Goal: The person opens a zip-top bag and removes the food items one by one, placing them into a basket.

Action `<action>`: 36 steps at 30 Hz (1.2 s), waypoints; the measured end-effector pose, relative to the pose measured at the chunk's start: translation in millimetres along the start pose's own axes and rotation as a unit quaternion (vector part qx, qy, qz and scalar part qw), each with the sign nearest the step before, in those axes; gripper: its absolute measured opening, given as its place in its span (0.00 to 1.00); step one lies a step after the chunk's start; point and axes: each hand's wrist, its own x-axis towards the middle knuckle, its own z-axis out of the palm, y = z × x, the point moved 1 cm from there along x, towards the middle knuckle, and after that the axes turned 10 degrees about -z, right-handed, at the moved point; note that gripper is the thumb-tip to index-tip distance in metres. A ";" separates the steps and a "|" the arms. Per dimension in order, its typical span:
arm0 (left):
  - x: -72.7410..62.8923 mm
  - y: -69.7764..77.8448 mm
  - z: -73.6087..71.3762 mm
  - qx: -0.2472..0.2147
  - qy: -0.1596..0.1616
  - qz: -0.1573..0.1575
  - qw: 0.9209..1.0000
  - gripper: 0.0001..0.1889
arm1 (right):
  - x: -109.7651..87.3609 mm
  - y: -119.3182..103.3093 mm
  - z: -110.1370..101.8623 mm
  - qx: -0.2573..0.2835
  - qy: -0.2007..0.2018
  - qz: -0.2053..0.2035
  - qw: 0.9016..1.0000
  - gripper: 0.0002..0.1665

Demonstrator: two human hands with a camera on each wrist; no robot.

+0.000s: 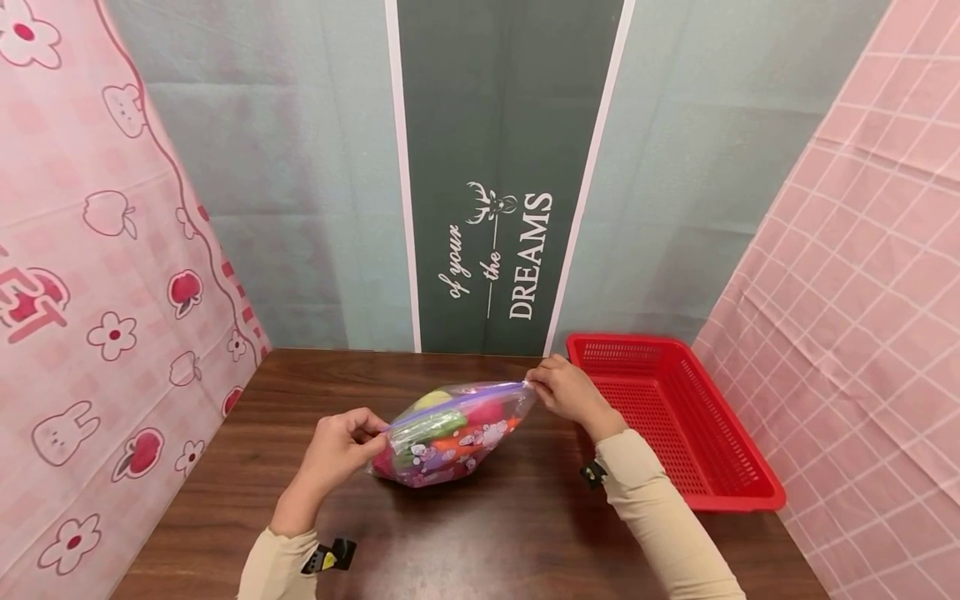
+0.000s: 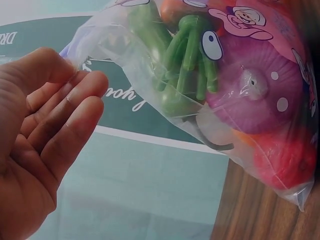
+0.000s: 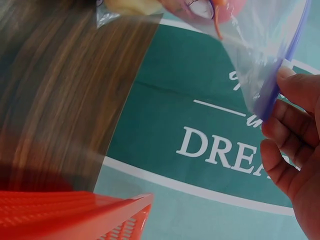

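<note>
A clear zip bag (image 1: pixel 450 437) with a purple zip strip (image 1: pixel 457 402) and cartoon prints stands on the table, packed with colourful toy vegetables. My left hand (image 1: pixel 341 450) pinches the top left corner of the bag between thumb and fingers. At the opposite corner, my right hand (image 1: pixel 570 392) pinches the end of the strip, its thumb (image 3: pixel 300 87) showing in the right wrist view. Through the plastic, the left wrist view shows a green toy piece (image 2: pixel 187 62), a purple ridged one (image 2: pixel 255 85) and a red one (image 2: pixel 285 157).
A red plastic basket (image 1: pixel 738 433) with perforated sides sits at the right of the brown wooden table (image 1: pixel 315 500), close to my right forearm. Printed cloths hang behind the table and on both sides.
</note>
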 end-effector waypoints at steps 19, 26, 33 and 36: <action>-1.6 -1.8 3.5 -0.002 -0.001 -0.010 1.000 0.09 | -18.6 11.4 4.7 0.010 0.011 0.012 1.000 0.06; -3.4 -4.2 5.0 -0.008 -0.017 -0.016 1.000 0.08 | -26.4 10.0 7.8 0.015 0.019 0.020 0.999 0.08; -4.0 -1.8 6.3 -0.022 -0.022 0.014 0.999 0.09 | -31.0 -2.8 -3.7 0.008 -0.025 0.073 0.997 0.08; -6.6 -0.1 10.4 -0.029 -0.036 0.025 0.999 0.08 | -38.2 -12.1 -10.2 0.024 -0.035 0.102 0.994 0.10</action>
